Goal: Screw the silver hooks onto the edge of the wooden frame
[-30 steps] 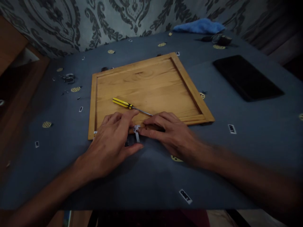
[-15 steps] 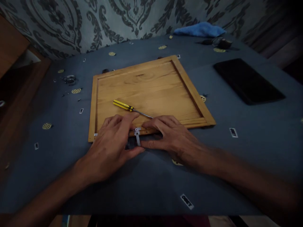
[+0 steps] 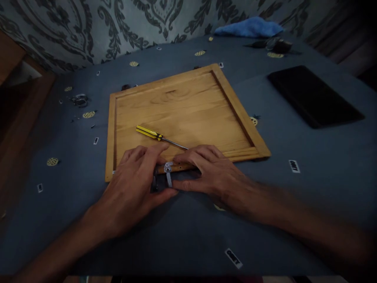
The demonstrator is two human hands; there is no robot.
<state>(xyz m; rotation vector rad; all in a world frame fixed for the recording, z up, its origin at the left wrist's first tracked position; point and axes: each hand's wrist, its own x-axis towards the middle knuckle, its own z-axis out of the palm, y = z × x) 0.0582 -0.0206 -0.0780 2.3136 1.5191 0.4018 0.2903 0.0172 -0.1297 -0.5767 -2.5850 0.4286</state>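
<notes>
A framed wooden panel (image 3: 182,106) lies on the table, its near edge between my hands. At that edge, a small silver metal fitting (image 3: 167,173) with a screw in it projects toward me. My left hand (image 3: 129,184) curls around the fitting from the left, thumb at its lower end and fingers over the frame. From the right, my right hand (image 3: 209,173) pinches at it, thumb against its side and fingertips on the frame. A yellow-handled screwdriver (image 3: 150,133) rests on the panel beyond my fingers, its tip beside my right hand.
A dark flat slab (image 3: 315,96) lies to the right. At the back are a blue cloth (image 3: 250,27) and a dark tool (image 3: 275,45), blurred. Small metal hardware (image 3: 79,100) lies on the left, near a wooden cabinet (image 3: 20,90) at the edge of view.
The view has shifted slightly, so the panel and screwdriver sit a little further left. Both hands keep nearly the same hold around the metal fitting.
</notes>
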